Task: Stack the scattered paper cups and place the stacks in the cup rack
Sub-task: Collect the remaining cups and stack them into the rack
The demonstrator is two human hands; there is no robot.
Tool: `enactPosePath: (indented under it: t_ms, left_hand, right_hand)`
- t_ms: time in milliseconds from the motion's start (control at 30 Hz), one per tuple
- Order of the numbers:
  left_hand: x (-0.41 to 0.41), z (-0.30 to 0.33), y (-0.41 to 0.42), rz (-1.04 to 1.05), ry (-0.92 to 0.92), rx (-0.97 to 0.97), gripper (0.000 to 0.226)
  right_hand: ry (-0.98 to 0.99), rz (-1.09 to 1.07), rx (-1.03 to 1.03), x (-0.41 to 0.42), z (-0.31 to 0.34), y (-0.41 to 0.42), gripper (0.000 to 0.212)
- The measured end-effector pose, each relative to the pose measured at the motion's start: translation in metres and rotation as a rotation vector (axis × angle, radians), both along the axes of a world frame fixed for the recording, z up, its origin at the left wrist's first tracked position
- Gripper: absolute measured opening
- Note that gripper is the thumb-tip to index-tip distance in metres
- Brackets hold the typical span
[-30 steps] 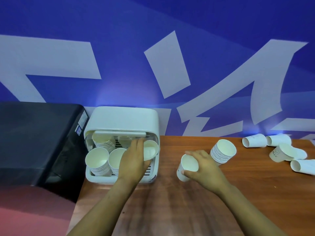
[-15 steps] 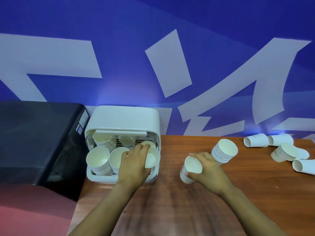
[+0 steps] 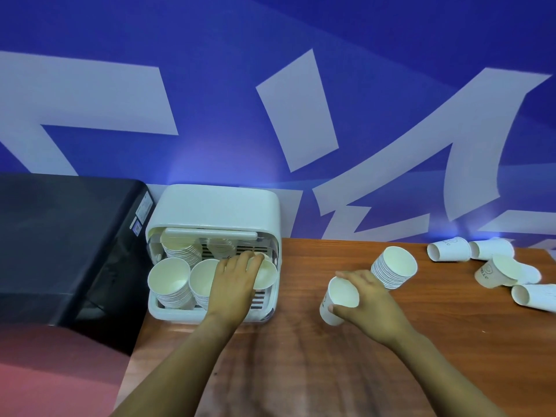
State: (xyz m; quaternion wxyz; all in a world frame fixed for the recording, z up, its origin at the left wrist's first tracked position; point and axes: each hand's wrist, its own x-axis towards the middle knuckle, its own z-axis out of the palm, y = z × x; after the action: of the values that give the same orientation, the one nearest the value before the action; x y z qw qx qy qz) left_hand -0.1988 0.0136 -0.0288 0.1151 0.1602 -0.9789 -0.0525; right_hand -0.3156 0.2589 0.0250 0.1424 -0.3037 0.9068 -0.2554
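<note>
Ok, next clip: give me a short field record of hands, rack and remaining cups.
left hand: grips a cup stack at the cup rack's front right
right hand: holds a single cup on the table
cup rack: white, several stacks inside
waiting stack: tilted, beside the right hand
loose cups: about five, lying far right

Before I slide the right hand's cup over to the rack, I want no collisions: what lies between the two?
Only bare wooden table lies between the cup and the rack in the head view.
</note>
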Motion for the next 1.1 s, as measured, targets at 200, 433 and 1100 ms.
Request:
enactPosePath:
  t_ms: [200,433,1100]
  left_hand:
    - [-0.011,-0.001,0.002,0.052,-0.145,-0.045,0.064]
    - [-0.016,0.018,0.002,0.079,-0.333,-0.027,0.071]
    - [0.041,0.051,-0.002,0.157,-0.28,0.157,0.065]
  right_hand:
    - [-0.014,-0.009,0.0,-0.003,-0.001,-0.001,0.065]
    - [-0.034,0.0,-0.003,0.001,-0.004,-0.004,0.066]
    - [0.339,0.153,-0.327,0.057,-0.005,-0.098,0.063]
